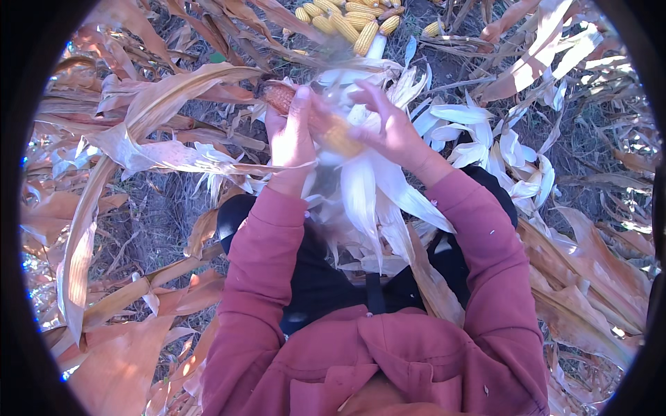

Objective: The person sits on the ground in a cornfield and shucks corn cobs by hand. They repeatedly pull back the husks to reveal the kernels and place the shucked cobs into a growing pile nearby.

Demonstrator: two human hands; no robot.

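Note:
My left hand (294,130) holds a corn ear (278,98) with a dark, reddish-brown end pointing up and left. Down and right of those fingers is a blurred yellow length of corn (341,139); whether it belongs to the same ear is unclear from the blur. My right hand (390,125) has its fingers spread, the thumb close beside the yellow corn. Pale peeled husks (359,190) hang and lie beneath both hands, between my knees. A long dry corn leaf (177,156) stretches across near my left wrist.
Several husked yellow ears (359,23) lie piled on the ground ahead, with a single ear (433,28) off to their right. White husks (489,135) are heaped right of my right hand. Dry stalks (151,281) and brown leaves (583,260) cover both sides.

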